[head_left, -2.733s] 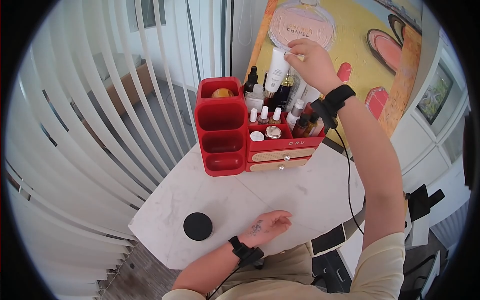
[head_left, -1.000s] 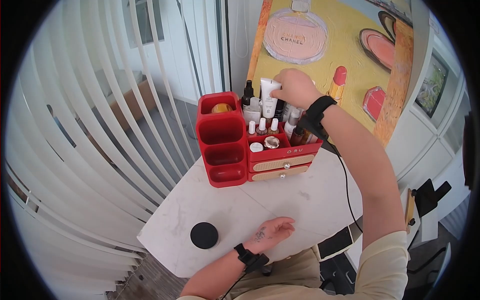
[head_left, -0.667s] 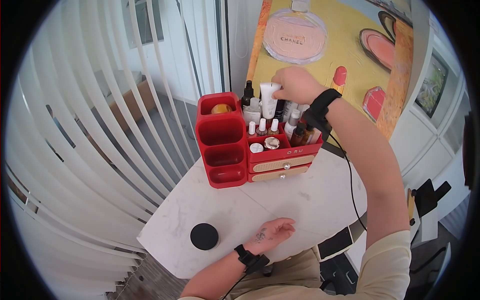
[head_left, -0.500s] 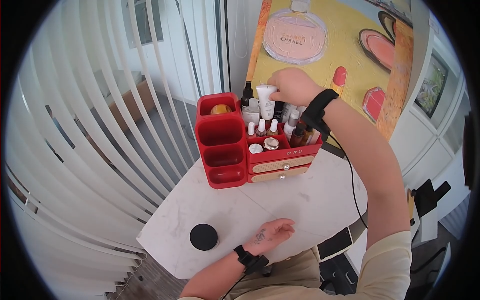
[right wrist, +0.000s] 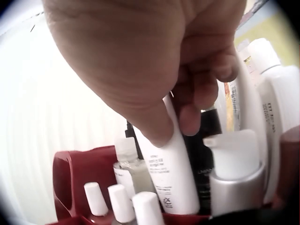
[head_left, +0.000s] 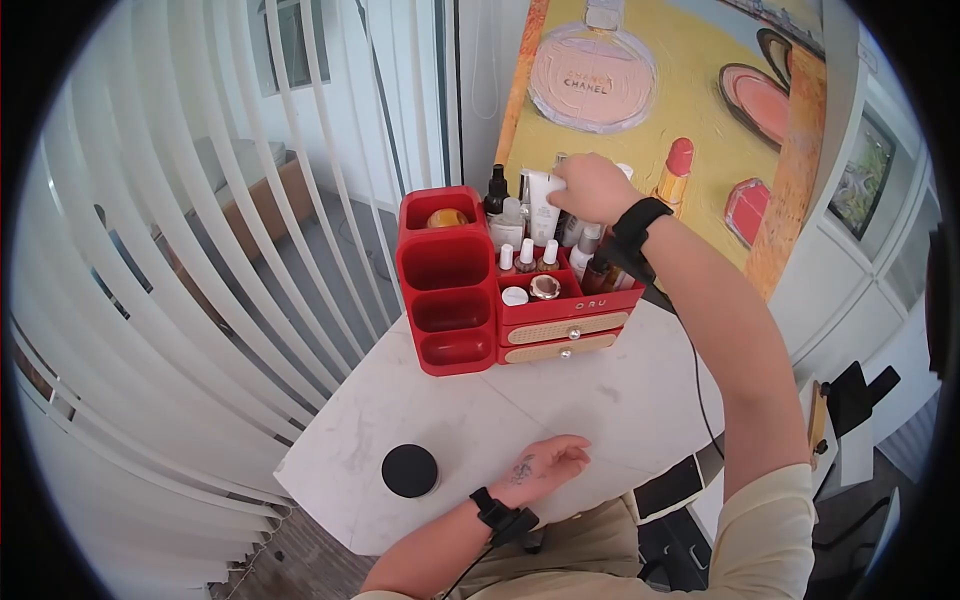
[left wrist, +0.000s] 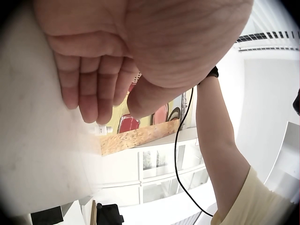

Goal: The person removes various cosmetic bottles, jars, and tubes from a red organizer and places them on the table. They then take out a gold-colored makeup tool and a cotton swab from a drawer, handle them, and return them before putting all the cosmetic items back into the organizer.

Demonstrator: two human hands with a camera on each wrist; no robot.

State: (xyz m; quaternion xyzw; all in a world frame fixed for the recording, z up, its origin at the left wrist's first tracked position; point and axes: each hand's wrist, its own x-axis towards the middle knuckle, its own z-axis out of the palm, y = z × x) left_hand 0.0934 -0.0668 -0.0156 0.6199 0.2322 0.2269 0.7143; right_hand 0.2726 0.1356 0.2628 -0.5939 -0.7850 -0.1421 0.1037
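Observation:
My right hand (head_left: 597, 188) pinches the upper end of a white squeeze tube (right wrist: 173, 173) between thumb and fingers. The tube stands upright among the bottles in the rear part of a red cosmetics organizer (head_left: 567, 312); its lower end is hidden in the right wrist view. Right beside it are a clear bottle (right wrist: 133, 176), a dark bottle (right wrist: 202, 154) and a silver pump bottle (right wrist: 236, 187). In front stand three white-capped nail polish bottles (head_left: 527, 253). My left hand (head_left: 545, 468) lies near the front edge of the table, loosely curled and holding nothing.
A red tiered holder (head_left: 445, 340) with a round yellowish item (head_left: 447, 217) inside adjoins the organizer. On the white marbled table (head_left: 590, 400) sits a black-lidded jar (head_left: 410, 470). A painting (head_left: 690, 100) leans behind; vertical blinds (head_left: 230, 250) hang at the left.
My right hand has brought the white tube down from above the organizer in among the bottles, then shifted it only slightly. The left hand has stayed on the table.

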